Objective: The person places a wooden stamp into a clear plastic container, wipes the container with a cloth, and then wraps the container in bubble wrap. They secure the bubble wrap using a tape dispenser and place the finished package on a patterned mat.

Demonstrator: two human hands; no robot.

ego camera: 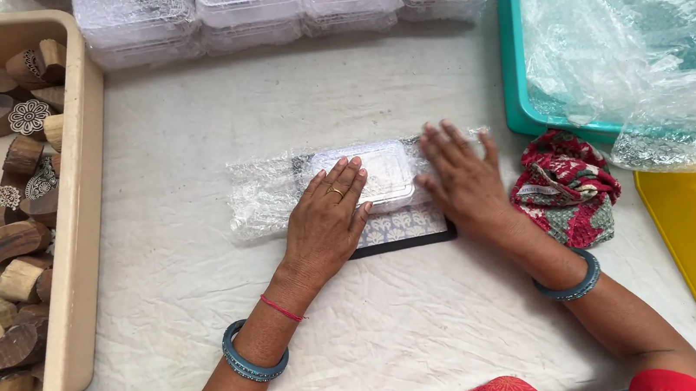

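Head view: a small clear plastic box (373, 172) lies on a sheet of bubble wrap (265, 196) over a dark patterned card (408, 228), at the middle of the white cloth table (184, 135). The left hand (327, 224) rests flat on the box, fingers spread, gripping nothing. The right hand (464, 178) presses flat on the wrap just beside the box, fingers spread.

The box appears light, thin-walled and likely to crack under squeezing; hold it by its short ends. The wrap is soft and slippery; pinch its free edges.

A beige tub (84, 252) of wooden blocks (5, 252) stands to the left.
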